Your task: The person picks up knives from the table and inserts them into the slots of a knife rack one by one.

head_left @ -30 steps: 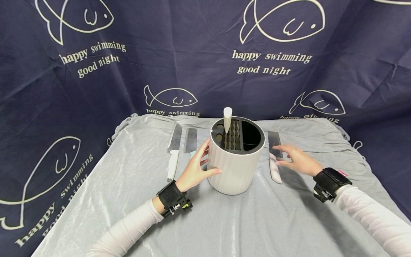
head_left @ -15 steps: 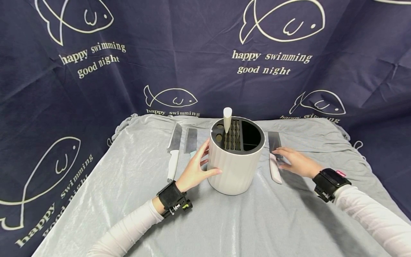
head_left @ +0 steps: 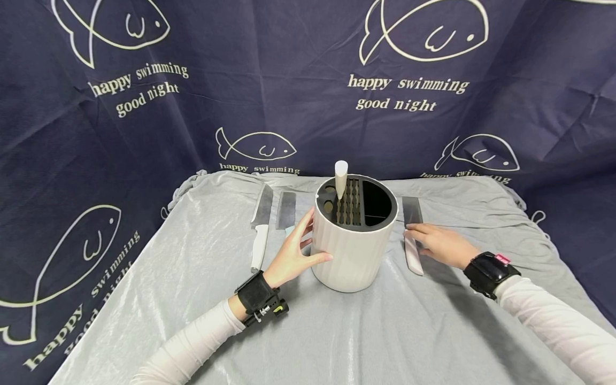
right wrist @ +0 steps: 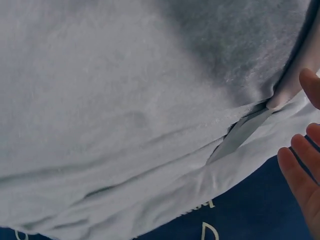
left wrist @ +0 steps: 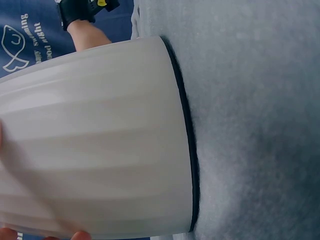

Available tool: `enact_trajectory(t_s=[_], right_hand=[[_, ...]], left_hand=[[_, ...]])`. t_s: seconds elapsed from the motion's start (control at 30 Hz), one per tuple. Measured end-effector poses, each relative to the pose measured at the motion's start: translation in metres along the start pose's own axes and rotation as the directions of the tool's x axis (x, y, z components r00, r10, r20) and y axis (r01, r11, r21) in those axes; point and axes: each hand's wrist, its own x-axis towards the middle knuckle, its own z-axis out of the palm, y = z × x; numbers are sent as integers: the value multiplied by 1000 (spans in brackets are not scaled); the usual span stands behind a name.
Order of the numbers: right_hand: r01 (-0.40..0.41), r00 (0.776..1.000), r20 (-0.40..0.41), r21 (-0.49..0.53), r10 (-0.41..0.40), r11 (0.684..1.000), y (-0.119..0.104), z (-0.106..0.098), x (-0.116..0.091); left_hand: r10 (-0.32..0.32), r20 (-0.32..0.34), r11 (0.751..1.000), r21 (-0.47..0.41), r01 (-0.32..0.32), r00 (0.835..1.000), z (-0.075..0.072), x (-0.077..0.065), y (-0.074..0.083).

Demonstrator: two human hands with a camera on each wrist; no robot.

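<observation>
A white ribbed knife block [head_left: 350,256] with a black slotted top stands upright mid-table. A white-handled utensil [head_left: 341,179] sticks up from it. My left hand [head_left: 293,255] holds the block's left side, thumb across the front and fingers round the far side. My right hand [head_left: 443,245] hovers at a kitchen knife with a pale pink handle [head_left: 413,258], lying flat right of the block. In the right wrist view, its fingers [right wrist: 295,167] and thumb stand apart beside the handle, with a gap between. The knife's broad blade [head_left: 412,209] points away.
Left of the block lie a white-handled knife [head_left: 260,243] and a knife with a broad rectangular blade [head_left: 286,210], its light blue handle mostly hidden by my left hand. Wrinkled grey cloth [head_left: 366,342] covers the table. A navy fish-print curtain [head_left: 317,69] hangs behind.
My right hand has shifted slightly left and its fingers have moved down from the blade to over the upper part of the pink handle. My left hand and the block have stayed put.
</observation>
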Motion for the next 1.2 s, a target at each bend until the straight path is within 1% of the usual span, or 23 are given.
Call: enact_trajectory(t_s=[0.13,0.23,0.37,0.57,0.67,0.93,1.0,1.2], right_hand=[[47,999,-2,-75,-48,996,-2,2,0],[85,996,-12,-146,-88,986,-3,4,1],[122,992,-1,-237,-126,964,-5,7,3],[163,987,52,-359,-155,919,-7,9,3],[181,983,73,-382,-166,906,-7,11,4],[230,973,109,-393,-203,890,-6,16,7],[240,971,104,-400,-216,884,-7,17,8],[266,962,56,-411,-267,872,-7,21,9]], left_hand=[[-1,5,1000,-1,1,1000,0,0,0],[-2,5,1000,-2,2,1000,-1,-1,0],[-3,5,1000,-6,3,1000,-1,-1,0],[-9,8,1000,-8,9,1000,-1,-1,1],[-6,8,1000,-10,6,1000,-1,-1,1],[-12,4,1000,-8,12,1000,-1,-1,1],[-11,3,1000,-7,11,1000,-1,-1,1],[-1,6,1000,-9,1,1000,0,0,1]])
